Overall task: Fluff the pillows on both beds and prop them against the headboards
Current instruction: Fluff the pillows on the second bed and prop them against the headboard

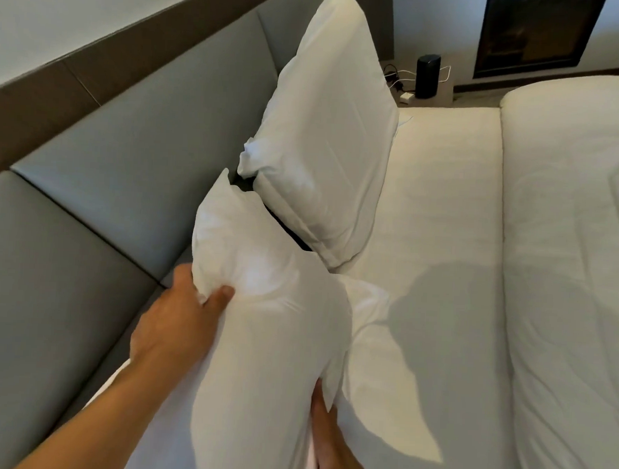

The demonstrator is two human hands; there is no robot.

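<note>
Figure. Near pillow (261,338) held in both hands above the head end of the bed (439,240), beside the grey padded headboard (126,176). The left hand (180,321) is closed on the pillow's upper left edge, thumb in front and fingers pinching a bunch of fabric. The right hand (324,430) is at the lower right edge, largely covered by the pillow; it appears to grip from beneath, though how far its fingers are closed cannot be told. A far pillow (326,135) already leans upright against the headboard, and the near pillow's top corner lies close to its lower corner.

Risks, as judged from this position: the left-hand pinch takes cover rather than filling, so the pillowcase may slip or pull off-centre. Swinging the near pillow toward the headboard could knock the far pillow and topple it forward onto the sheet. Set down too shallowly, the soft near pillow may slump flat. The folded duvet (566,245) lies well apart.
</note>
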